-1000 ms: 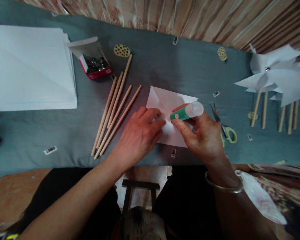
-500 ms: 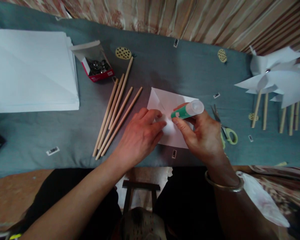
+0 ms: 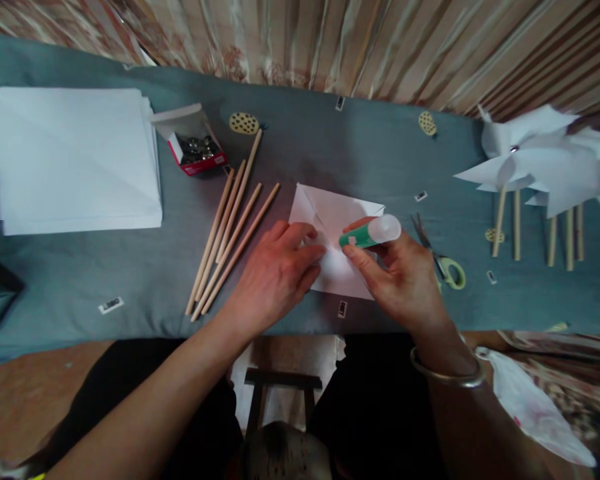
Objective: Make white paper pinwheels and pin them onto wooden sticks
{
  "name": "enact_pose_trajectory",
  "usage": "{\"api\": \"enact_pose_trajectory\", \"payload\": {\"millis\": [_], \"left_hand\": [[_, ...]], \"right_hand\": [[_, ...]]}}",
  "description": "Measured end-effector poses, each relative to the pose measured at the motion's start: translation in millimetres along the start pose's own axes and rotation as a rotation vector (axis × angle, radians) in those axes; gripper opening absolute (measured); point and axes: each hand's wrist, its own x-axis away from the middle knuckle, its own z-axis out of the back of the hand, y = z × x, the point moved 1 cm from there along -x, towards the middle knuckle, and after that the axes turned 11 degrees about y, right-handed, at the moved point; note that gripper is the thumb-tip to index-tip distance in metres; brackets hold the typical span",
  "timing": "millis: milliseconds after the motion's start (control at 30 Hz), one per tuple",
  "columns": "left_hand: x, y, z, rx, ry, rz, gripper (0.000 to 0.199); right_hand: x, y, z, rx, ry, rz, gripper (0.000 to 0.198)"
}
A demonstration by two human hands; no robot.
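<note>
A square sheet of white paper with creased and cut diagonals lies on the cloth in front of me. My left hand rests over its left side, fingers curled and pinching a paper corner near the middle. Between the thumb and fingers of my right hand is a green and white glue stick, tilted, with its lower end at the paper's centre. That lower end is mostly hidden by the fingers. Close by my right hand lie scissors with pale green handles, partly covered by it.
Several wooden sticks lie left of the paper. Behind them stands an open red box of shiny metal pins. A stack of white paper is at far left. Finished white pinwheels on sticks lie at right. A pleated curtain borders the table's back.
The view has shifted slightly, so the table items appear lower and those on the right further left. Both hands keep nearly the same pose at the paper, the glue stick still held.
</note>
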Motion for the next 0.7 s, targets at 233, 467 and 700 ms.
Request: {"api": "enact_pose_trajectory", "payload": {"millis": [233,467,700], "left_hand": [[0,0,0,0.013,0.021,0.006,0.021],[6,4,0,0.433,0.185,0.276,0.060],[11,10,2,0.900,0.201,0.601,0.032]], "right_hand": [[-3,3,11,-0.590,-0.013,-0.331,0.020],[-1,-4,7,-0.806,0.022,-0.422,0.019],[12,-14,-9,-1.104,0.025,-0.574,0.020]]}}
